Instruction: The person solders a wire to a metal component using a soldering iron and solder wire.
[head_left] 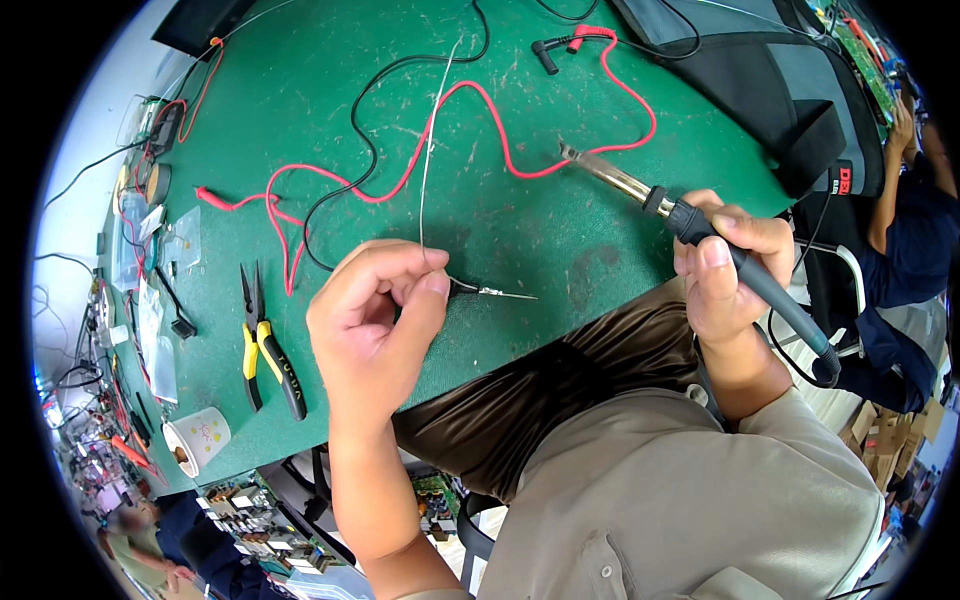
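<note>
Just in from the front edge of the green table (590, 240), my left hand (375, 320) pinches thumb to forefinger on a silvery wire (425, 180), solder by the look of it, which runs out of my grip toward the far edge. Out past the thumb pokes a black sleeve (464, 287) with a bright metal pin (508, 294), its point aimed toward the right edge. Is that piece gripped too? My curled fingers hide it; I can't tell.

Over on the right, my right hand (735, 265) is clamped around the soldering iron (692, 222), its tip angled toward the far edge, well apart from the pin. It shows right by the red cable (653, 118); how high it rides, I can't say.

So this looks like the soldering step, between touches: pin out, wire ready, iron clear. Next move, I reckon, calls for a steady left hand: tip to the base of the pin, wire fed into the heated joint, fingers off the hot metal. And mind that cable, its jacket could scorch! Toward the left edge, the yellow-and-black pliers (258, 322) lie free of either hand.
</note>
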